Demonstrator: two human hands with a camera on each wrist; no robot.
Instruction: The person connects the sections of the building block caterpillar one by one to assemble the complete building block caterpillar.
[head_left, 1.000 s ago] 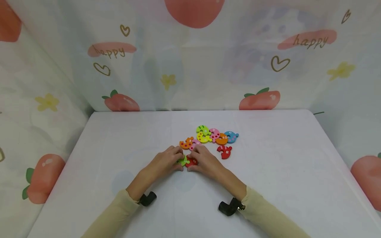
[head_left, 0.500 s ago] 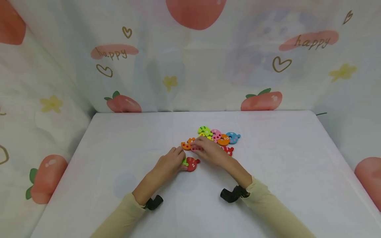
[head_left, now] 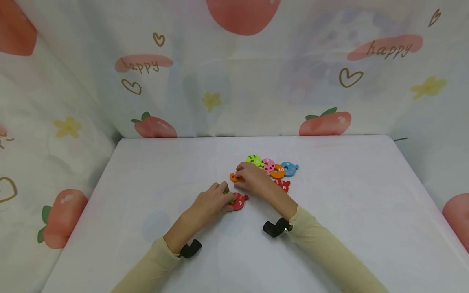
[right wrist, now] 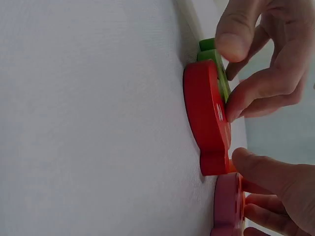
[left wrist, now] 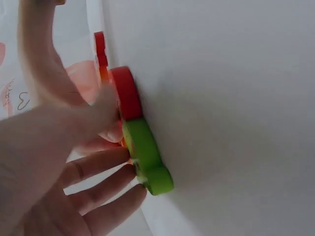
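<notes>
My left hand (head_left: 209,202) grips a green puzzle piece (left wrist: 143,147) that sits against a red piece marked 2 (head_left: 239,202), both flat on the table. The thumb reaches along the red side in the left wrist view, and the other fingertips meet the green edge. Farther back, my right hand (head_left: 253,179) pinches an orange piece (head_left: 233,178), most of which its fingers hide. A pink piece (right wrist: 225,201) lies under the right hand and shows only in the right wrist view, close to the red one's knob.
Behind the right hand lie a striped green piece (head_left: 253,159), a pink one (head_left: 269,165), an orange 10 (head_left: 277,171) and a blue one (head_left: 289,169). A red striped piece (head_left: 283,185) is partly behind the right forearm. Patterned curtain (head_left: 234,89) borders the white table (head_left: 176,162).
My right hand has left the red and green pieces and moved back to the orange piece, which has shifted slightly right. My left hand has stayed at the green and red pieces.
</notes>
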